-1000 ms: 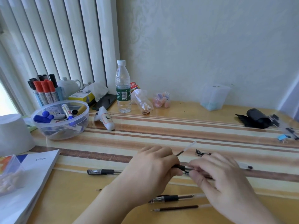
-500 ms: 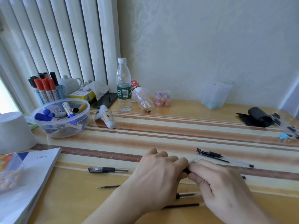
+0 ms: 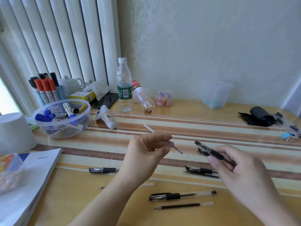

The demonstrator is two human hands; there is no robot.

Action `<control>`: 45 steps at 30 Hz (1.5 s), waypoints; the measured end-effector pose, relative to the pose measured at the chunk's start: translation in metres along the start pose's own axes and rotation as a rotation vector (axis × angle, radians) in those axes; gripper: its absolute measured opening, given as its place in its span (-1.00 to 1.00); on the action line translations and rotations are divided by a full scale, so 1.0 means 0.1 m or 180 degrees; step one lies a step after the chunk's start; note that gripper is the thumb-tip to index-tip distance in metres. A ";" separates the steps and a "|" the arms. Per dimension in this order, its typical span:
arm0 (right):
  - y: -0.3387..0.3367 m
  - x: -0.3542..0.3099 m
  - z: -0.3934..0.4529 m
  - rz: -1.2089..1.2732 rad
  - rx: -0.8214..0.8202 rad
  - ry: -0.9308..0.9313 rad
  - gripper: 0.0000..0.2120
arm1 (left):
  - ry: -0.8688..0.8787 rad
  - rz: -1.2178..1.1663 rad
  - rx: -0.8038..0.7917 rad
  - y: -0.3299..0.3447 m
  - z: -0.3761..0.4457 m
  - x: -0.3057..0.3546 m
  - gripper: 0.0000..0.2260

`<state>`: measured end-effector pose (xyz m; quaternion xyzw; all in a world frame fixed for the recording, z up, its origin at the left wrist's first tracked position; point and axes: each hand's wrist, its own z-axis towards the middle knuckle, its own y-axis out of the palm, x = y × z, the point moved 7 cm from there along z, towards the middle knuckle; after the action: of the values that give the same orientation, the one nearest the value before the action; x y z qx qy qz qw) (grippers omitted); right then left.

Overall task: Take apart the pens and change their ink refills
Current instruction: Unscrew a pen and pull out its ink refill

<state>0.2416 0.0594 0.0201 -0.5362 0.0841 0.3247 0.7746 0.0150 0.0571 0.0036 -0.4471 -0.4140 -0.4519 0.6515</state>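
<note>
Head view: hands apart, left (image 3: 147, 154) pinching thin refill (image 3: 174, 146), right (image 3: 241, 175) gripping clear-barrelled pen (image 3: 211, 151).

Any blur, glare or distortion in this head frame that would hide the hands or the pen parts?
Head view: daylight from the window at left, blown out at the edge; wide-angle bending of the blinds; right hand slightly soft; refill in the left hand stays readable; mild sheen on the table.

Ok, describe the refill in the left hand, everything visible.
The refill is a thin tube, translucent white at its far end, dark with ink along the middle, with a pale tip toward the right hand. The left hand pinches it at mid-length. It slants in the air above the striped table, touching nothing else.
</note>
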 end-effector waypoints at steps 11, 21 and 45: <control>0.10 -0.02 -0.02 0.0322 -0.0095 0.0018 -0.78 | 0.0547 0.1228 0.0500 -0.11 0.02 0.05 -0.74; 0.24 -0.16 -0.08 -0.0386 -0.0517 -0.0218 -0.72 | 0.1648 0.2366 -0.0467 0.29 -0.23 0.28 -0.75; 0.11 -0.31 -0.09 -0.0497 -0.0131 -0.0802 -0.84 | 0.1842 0.2782 -0.1000 0.38 -0.23 0.23 -0.63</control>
<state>0.2130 0.0415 0.0224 -0.5118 -0.0624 0.3299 0.7908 0.0606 0.0377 0.0113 -0.5268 0.0790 -0.3001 0.7913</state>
